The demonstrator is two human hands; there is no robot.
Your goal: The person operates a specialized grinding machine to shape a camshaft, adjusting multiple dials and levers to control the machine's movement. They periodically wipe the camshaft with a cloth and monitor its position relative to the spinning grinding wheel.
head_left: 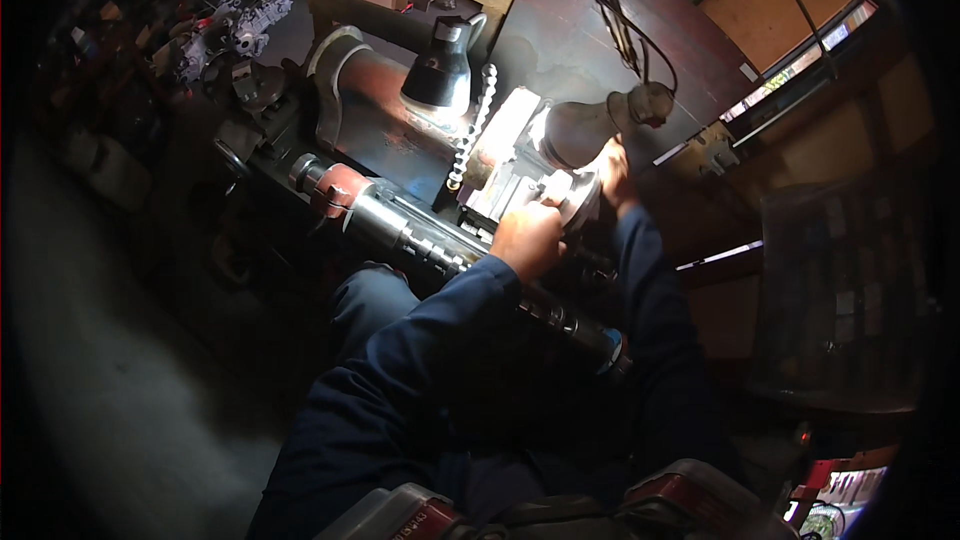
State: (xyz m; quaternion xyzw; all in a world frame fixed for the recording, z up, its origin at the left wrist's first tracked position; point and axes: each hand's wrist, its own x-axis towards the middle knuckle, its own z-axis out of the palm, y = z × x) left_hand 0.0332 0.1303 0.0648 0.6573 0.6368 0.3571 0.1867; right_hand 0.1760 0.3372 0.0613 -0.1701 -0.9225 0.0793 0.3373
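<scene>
My left hand (528, 237) has its fingers curled on a small, brightly lit metal piece (550, 186) on the machine's slide (488, 202). My right hand (615, 173) is farther right, its fingers bent at the edge of a rounded metal part, just below a grey lamp head (573, 132); what they hold is hard to make out in the glare. A long steel spindle (377, 215) with a red collar (341, 186) runs diagonally in front of both hands, passing under my left forearm. A pale knobbly flexible hose (474, 126) stands beside the lit slide.
A black lamp (437, 75) stands over the machine's curved reddish housing (368, 105). Metal engine parts (250, 25) lie at upper left. A large metal sheet (670, 35) with cables is behind the machine. Wooden panels (850, 140) and a dark covered rack (840, 300) are on the right.
</scene>
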